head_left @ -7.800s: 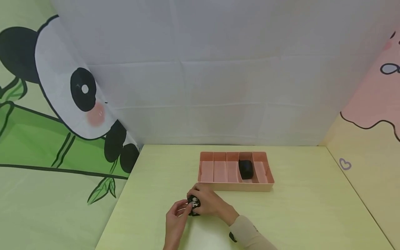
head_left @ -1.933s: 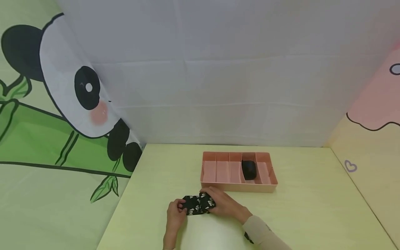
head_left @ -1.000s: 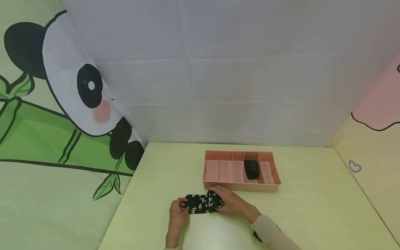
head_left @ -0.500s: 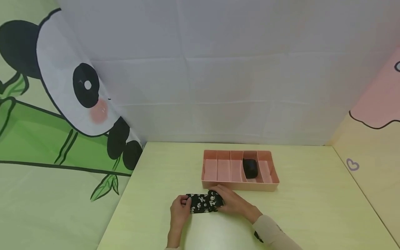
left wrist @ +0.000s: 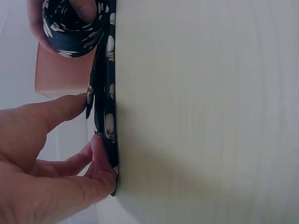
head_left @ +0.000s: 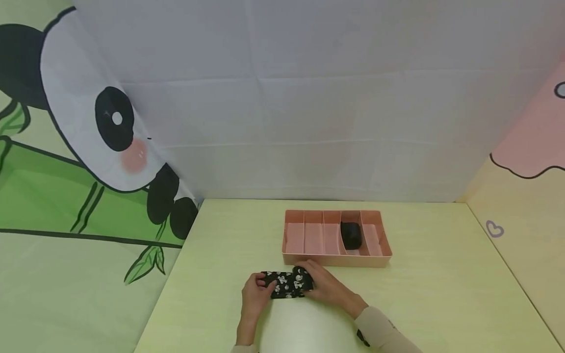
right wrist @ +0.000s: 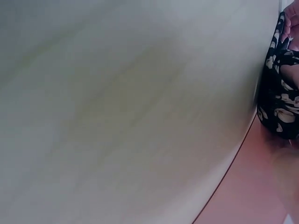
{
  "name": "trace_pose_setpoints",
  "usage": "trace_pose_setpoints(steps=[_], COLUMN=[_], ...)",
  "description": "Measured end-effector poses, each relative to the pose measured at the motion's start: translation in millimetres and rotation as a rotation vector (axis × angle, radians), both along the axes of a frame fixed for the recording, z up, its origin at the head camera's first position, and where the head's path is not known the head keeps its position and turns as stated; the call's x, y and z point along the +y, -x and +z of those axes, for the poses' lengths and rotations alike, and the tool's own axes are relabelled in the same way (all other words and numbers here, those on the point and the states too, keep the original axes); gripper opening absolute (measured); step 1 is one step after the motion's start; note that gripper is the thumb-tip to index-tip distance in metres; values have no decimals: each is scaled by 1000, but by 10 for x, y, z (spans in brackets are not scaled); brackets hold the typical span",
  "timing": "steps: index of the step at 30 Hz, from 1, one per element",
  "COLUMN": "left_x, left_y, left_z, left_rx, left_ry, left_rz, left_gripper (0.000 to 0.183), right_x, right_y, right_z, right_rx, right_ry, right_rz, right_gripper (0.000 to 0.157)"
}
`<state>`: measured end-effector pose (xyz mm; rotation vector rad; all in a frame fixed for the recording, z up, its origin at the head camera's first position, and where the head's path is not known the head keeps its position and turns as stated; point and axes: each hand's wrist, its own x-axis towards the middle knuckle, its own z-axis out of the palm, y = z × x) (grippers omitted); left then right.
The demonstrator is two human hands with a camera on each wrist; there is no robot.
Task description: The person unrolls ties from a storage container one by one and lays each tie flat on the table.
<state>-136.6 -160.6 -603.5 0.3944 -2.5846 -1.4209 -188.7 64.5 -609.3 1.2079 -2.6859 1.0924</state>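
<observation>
A black cloth strip (head_left: 281, 284) with a pale print lies folded in layers in front of the box, its right end wound into a roll (head_left: 302, 279). My right hand (head_left: 327, 284) grips that roll from the right. At the left end my left hand (head_left: 256, 296) pinches the strip between thumb and fingers. In the left wrist view the roll (left wrist: 72, 30) sits at the top, thumb on the upper layer and curled fingers on the lower edge. The right wrist view catches only part of the printed cloth (right wrist: 280, 100) at its right border.
Behind the hands stands a pink divided box (head_left: 335, 261) with several compartments. One holds a black rolled item (head_left: 350, 236). A small dark patterned piece (head_left: 363, 337) shows beside the right sleeve, mostly hidden. The pale yellow table (head_left: 441, 284) meets a white back wall.
The cloth was a compact bundle at first, then drawn out into a flat strip with a roll on the right. Lately my left hand has shifted slightly right, its thumb moving onto the strip.
</observation>
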Motion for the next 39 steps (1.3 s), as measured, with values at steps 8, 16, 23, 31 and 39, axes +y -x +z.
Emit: trace_pose_setpoints(steps=[8, 16, 23, 31, 39], left_x=[44, 41, 35, 45, 72], left_y=[44, 37, 37, 41, 35], left_z=[-47, -39, -24, -55, -48], left_rx=[36, 35, 34, 47, 44], left_ry=[56, 74, 69, 76, 72], left_rz=[3, -3, -22, -18, -6], left_gripper=[39, 39, 41, 41, 41], right_x=[43, 93, 175, 260, 319], right_y=[0, -2, -1, -15, -8], right_z=[24, 46, 39, 38, 22], right_rx=[-18, 1, -1, -33, 7], right_ry=[2, 20, -9, -23, -32], right_rz=[-2, 5, -17, -27, -35], right_gripper=[76, 76, 75, 74, 75])
